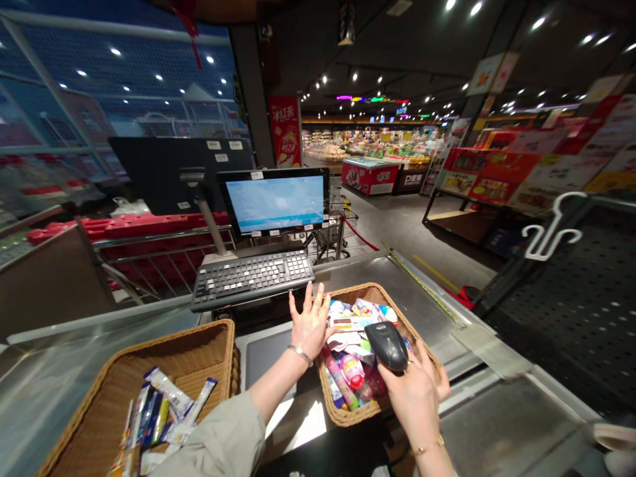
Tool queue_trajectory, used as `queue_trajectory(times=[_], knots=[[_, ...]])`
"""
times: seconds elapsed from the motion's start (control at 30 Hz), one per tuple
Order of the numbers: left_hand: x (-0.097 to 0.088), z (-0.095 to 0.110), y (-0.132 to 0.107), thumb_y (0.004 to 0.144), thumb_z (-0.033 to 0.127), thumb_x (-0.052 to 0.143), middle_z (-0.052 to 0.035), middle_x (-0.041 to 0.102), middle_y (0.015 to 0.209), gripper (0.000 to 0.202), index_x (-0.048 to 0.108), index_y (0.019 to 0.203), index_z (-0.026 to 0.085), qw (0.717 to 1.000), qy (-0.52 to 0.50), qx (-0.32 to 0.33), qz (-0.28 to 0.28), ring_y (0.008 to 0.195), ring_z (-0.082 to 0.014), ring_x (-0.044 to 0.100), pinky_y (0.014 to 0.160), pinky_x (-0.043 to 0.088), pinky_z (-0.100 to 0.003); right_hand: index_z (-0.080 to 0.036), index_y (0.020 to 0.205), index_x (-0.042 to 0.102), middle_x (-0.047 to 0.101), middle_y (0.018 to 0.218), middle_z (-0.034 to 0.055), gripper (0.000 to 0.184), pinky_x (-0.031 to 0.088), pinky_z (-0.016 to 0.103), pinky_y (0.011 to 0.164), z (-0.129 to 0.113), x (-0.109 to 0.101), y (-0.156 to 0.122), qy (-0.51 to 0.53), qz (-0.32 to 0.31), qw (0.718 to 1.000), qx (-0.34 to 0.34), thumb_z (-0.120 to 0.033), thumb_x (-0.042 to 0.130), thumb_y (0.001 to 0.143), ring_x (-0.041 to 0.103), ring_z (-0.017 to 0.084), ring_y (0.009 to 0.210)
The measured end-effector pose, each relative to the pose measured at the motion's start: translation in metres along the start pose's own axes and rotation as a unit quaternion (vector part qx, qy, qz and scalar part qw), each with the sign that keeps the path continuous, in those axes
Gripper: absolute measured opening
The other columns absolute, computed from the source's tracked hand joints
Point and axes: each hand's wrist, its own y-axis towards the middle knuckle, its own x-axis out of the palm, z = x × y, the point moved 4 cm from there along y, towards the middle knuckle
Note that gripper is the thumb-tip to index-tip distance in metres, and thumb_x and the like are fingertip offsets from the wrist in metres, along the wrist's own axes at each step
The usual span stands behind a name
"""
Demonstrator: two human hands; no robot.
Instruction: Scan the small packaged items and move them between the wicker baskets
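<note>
Left hand (311, 324) is open with fingers spread just above the rim of a wicker basket (370, 290), while the right hand (415, 397) grips a black handheld barcode scanner (386, 346) over the heaped packets (348, 338). A slack grip could drop the scanner onto them, and a knock could spill packets over the rim onto the steel surface (417, 311).

Spotlights (378, 73) dot the dark ceiling (397, 40) of a supermarket (368, 142), where a red chest freezer (370, 177) stands on the grey floor (397, 218) between a tall glass window wall (114, 86) and racks of red boxed goods (497, 169).
</note>
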Motion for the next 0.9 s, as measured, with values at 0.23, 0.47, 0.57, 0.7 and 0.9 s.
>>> queue_trajectory(times=[0.23, 0.47, 0.57, 0.7, 0.9], knots=[[-0.031, -0.022, -0.022, 0.087, 0.057, 0.058, -0.0131, 0.027, 0.162, 0.068, 0.047, 0.146, 0.024, 0.999, 0.008, -0.050, 0.003, 0.152, -0.0384, 0.014, 0.116, -0.008, -0.073, -0.025, 0.084, 0.075, 0.075, 0.105, 0.0093, 0.042, 0.017, 0.058, 0.110, -0.027, 0.012, -0.002, 0.035, -0.050, 0.998, -0.027, -0.059, 0.052, 0.079, 0.050, 0.034, 0.129], [-0.055, -0.061, -0.063, 0.079, 0.069, 0.061, -0.0149, 0.027, 0.162, 0.083, 0.044, 0.148, 0.027, 0.995, 0.029, -0.092, -0.002, 0.152, -0.0399, 0.013, 0.116, -0.001, -0.074, -0.027, 0.083, 0.075, 0.076, 0.101, 0.0069, 0.037, 0.016, 0.056, 0.112, -0.071, 0.022, -0.011, 0.061, -0.077, 0.993, -0.069, -0.058, 0.057, 0.078, 0.052, 0.033, 0.128], [-0.062, -0.081, -0.084, 0.079, 0.070, 0.061, -0.0153, 0.028, 0.162, 0.083, 0.046, 0.147, 0.026, 0.992, 0.045, -0.118, -0.004, 0.151, -0.0404, 0.016, 0.116, 0.000, -0.074, -0.027, 0.082, 0.076, 0.076, 0.099, 0.0069, 0.036, 0.017, 0.055, 0.112, -0.092, 0.023, -0.017, 0.071, -0.091, 0.989, -0.096, -0.057, 0.056, 0.079, 0.051, 0.033, 0.129], [-0.071, -0.106, -0.112, 0.080, 0.066, 0.063, -0.0162, 0.030, 0.161, 0.080, 0.047, 0.147, 0.025, 0.986, 0.061, -0.157, -0.018, 0.150, -0.0413, 0.020, 0.116, 0.001, -0.074, -0.028, 0.089, 0.076, 0.075, 0.108, 0.0066, 0.033, 0.014, 0.054, 0.114, -0.116, 0.026, -0.027, 0.078, -0.125, 0.981, -0.127, -0.052, 0.055, 0.079, 0.049, 0.031, 0.131], [-0.080, -0.145, -0.161, 0.082, 0.065, 0.061, -0.0133, 0.026, 0.163, 0.078, 0.045, 0.148, 0.027, 0.966, 0.083, -0.232, -0.076, 0.151, -0.0396, 0.017, 0.115, 0.005, -0.075, -0.026, 0.089, 0.075, 0.074, 0.112, 0.0085, 0.030, 0.014, 0.053, 0.115, -0.140, 0.041, -0.046, 0.070, -0.186, 0.969, -0.144, -0.046, 0.056, 0.077, 0.046, 0.030, 0.135]])
